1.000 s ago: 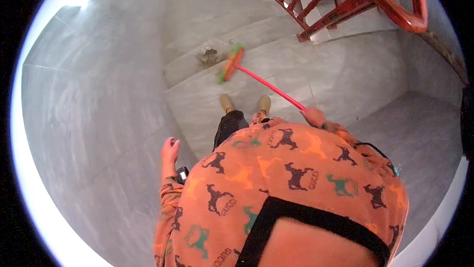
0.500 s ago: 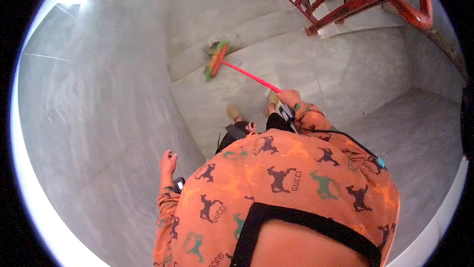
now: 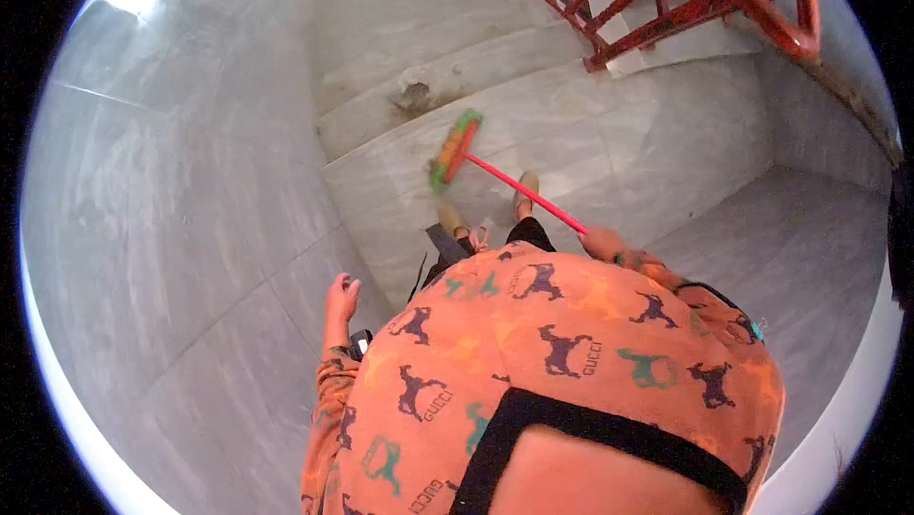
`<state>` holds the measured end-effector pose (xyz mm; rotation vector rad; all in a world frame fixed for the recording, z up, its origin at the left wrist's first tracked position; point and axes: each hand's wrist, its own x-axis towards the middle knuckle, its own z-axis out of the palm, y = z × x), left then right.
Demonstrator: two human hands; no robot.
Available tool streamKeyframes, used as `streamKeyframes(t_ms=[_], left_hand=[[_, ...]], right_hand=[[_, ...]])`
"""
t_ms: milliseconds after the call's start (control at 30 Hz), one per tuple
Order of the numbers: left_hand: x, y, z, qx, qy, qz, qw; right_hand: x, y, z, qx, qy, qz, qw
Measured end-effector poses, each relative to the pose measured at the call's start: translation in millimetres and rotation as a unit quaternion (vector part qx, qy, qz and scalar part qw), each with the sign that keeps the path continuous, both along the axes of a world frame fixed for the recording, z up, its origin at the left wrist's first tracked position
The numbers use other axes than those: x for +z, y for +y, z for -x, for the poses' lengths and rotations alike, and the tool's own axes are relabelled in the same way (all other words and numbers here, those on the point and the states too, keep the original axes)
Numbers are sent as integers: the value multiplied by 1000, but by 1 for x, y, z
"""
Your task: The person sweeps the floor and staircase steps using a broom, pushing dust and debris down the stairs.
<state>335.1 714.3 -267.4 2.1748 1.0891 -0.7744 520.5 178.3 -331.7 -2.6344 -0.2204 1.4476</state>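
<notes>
My right hand (image 3: 602,245) is wrapped around the end of the red handle of a broom (image 3: 526,193), to the right of my feet. The broom's head, orange with green bristles, is slightly blurred over the grey tiled step in front of my shoes (image 3: 526,193). Beyond it, on the lower step, lies a small heap of dark dirt (image 3: 416,96). Off to my left side, my left hand (image 3: 343,298) hangs in the air, fingers loosely bent and a little apart. Nothing shows in it.
A reddish wooden railing (image 3: 705,15) with balusters runs along the upper right. Grey stone steps (image 3: 428,72) drop away ahead. A smooth grey wall (image 3: 209,191) rises on the left, with a bright reflection near its top.
The broom head has come back from the dirt heap toward my feet, uncovering the heap. My right hand has drawn back toward my body, still holding the handle.
</notes>
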Motion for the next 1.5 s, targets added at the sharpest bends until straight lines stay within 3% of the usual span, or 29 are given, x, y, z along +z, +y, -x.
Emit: streamKeyframes(t_ms=[67,100,133,233,367,433,533,567,600,633,800,900,967,1033,1133,1233,1267,1333,1367,1467,1500], left_hand=[[15,-4,-13,-20,-31,3,999],[22,-2,-14,-23,-34,-7,999],[24,-1,-19,-26,-39,-16,999],[20,15,-8,-63,-6,-8,998],[6,29,17,-63,52,-33,996],[-3,36,16,-38,57,11,998],[-14,12,11,-21,103,-23,994],[-92,34,55,-22,77,-9,997],[-106,48,56,-36,60,-3,998],[-79,20,30,-46,62,-16,997],[-84,13,-25,-68,16,30,997],[-73,0,-91,-52,-24,74,996],[-66,-12,-131,-57,-33,94,993],[-38,-55,-181,-107,-31,52,992],[-28,-84,-215,-153,-45,13,987],[-106,-50,-217,-111,-27,78,990],[-95,-39,-205,-110,-33,84,990],[-30,-84,-256,-222,-16,15,975],[-22,-91,-267,-204,-36,29,978],[-26,-82,-284,-197,-34,42,979],[-15,-72,-277,-201,-34,44,978]], right_hand=[[-27,33,-22,-1,30,-32,999],[-18,55,-31,11,-42,-86,995],[-16,82,-49,-22,12,-32,999],[-60,101,-60,-98,-70,-6,993],[28,43,-62,7,-69,-56,996],[45,-4,-49,-15,-17,1,1000],[35,-61,-40,-34,-50,17,998],[-13,-32,0,-35,-36,52,997],[-14,-17,9,-46,-9,77,996],[-7,-45,-18,-71,61,-6,996],[4,-22,-48,-107,19,8,994],[9,-68,-56,-120,-4,-15,993],[31,-105,-59,-177,20,29,984],[11,-146,-38,-225,-37,133,965],[17,-205,-32,-287,-5,92,953],[-31,-249,-40,-311,-68,91,944],[-28,-231,-33,-270,-123,105,949],[-43,-244,-72,-196,-201,112,953],[-47,-246,-86,-160,-240,117,950],[-46,-225,-114,-137,-150,103,974],[-61,-207,-88,-192,-135,71,970]])
